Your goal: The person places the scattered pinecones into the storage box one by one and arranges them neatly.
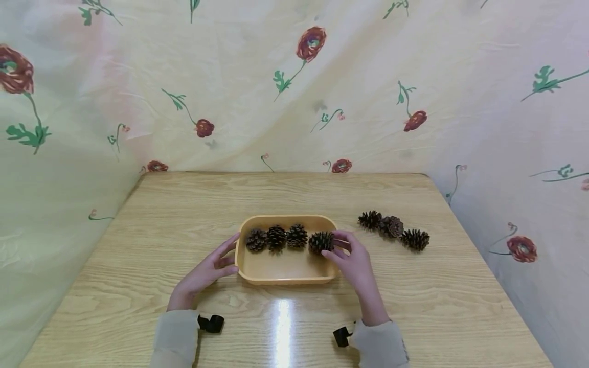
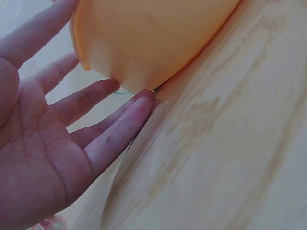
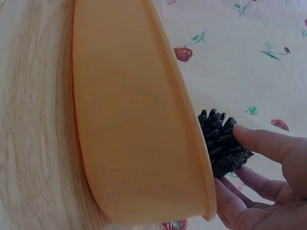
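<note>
A yellow-orange rectangular tray [image 1: 276,274] with rounded corners stands on the table, three pine cones [image 1: 276,238] lined up along its far side. At the tray's right end my right hand [image 1: 352,258] pinches another pine cone [image 1: 320,243] between thumb and fingers. In the right wrist view this pine cone [image 3: 223,143] shows at the rim, partly hidden by the tray wall [image 3: 139,120]. My left hand [image 1: 209,271] touches the tray's left end with spread fingers. The left wrist view shows these fingers [image 2: 120,127] extended against the outer wall [image 2: 139,43].
Three more pine cones [image 1: 391,226] lie in a slanting row on the wooden table [image 1: 184,204], right of the tray. Floral cloth [image 1: 248,76] hangs behind the table and along both sides. A small black camera is strapped to each wrist.
</note>
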The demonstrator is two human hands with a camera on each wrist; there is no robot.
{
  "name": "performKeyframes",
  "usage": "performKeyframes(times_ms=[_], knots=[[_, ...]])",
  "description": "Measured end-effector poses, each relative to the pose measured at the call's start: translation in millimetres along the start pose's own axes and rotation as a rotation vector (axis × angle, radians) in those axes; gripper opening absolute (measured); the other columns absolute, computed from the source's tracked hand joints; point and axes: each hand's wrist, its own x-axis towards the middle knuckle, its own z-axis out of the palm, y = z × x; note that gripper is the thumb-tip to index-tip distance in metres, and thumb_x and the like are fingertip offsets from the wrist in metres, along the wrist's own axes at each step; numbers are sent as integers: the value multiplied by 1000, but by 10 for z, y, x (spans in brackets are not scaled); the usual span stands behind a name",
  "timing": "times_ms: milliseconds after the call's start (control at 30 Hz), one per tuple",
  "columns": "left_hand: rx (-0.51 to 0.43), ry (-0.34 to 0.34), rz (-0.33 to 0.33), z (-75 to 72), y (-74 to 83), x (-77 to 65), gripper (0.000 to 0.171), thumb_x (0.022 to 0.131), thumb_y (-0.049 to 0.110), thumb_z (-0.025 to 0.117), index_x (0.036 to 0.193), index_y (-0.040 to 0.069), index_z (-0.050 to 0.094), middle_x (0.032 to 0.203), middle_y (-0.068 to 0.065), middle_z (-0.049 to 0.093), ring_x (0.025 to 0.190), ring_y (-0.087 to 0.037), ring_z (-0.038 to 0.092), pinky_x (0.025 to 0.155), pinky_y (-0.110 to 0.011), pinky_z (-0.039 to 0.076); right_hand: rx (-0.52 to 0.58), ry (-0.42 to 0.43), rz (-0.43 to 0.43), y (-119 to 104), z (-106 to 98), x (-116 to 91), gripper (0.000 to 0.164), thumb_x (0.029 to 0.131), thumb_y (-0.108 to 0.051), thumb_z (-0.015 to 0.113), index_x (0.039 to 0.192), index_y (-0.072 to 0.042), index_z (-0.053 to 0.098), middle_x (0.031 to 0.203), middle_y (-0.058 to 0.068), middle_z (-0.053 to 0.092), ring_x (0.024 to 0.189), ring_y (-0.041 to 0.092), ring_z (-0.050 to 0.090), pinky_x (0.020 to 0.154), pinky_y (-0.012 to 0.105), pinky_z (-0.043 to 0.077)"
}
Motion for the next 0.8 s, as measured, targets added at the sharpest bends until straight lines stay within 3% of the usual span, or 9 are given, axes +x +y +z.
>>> performKeyframes(times_ms=[533,800], knots=[[2,1,-10,-1,38,-7,82,94,14,62,157,24,11,162,-19,10,144,-46,24,103,-19,41,25,-88,-61,-41,377,11,50,81,0,74,127,2,55,125,23,59,119,37,57,101,41,50],[16,1,-6,0,40,-7,81,95,14,61,157,23,11,162,-20,11,144,-46,24,104,-23,42,-94,-123,-70,-64,530,13,49,81,-8,77,125,-4,58,124,17,62,115,33,61,98,37,52]])
